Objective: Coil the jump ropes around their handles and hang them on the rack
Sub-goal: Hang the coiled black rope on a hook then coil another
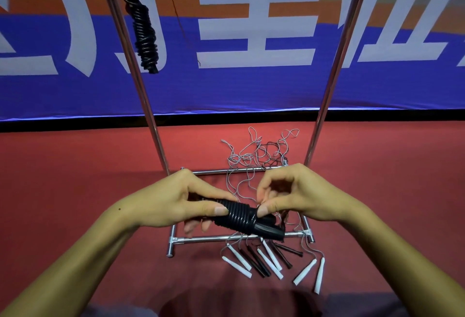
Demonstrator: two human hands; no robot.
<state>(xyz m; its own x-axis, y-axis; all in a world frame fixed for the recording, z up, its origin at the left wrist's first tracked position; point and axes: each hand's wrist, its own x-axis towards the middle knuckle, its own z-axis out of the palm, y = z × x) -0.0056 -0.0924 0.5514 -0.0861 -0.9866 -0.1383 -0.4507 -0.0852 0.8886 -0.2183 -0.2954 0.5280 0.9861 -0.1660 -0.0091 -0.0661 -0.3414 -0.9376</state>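
Both hands busy: left hand grips black coiled rope bundle; right hand pinches its end at centre frame. Keep wraps tight, tuck end.

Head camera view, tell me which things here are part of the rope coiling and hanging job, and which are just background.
Part of the job:
- coiled black rope, held by left hand and right hand
- hung black rope
- rack
- loose ropes on the floor, with white and black handles

Just background:
- blue banner
- red floor
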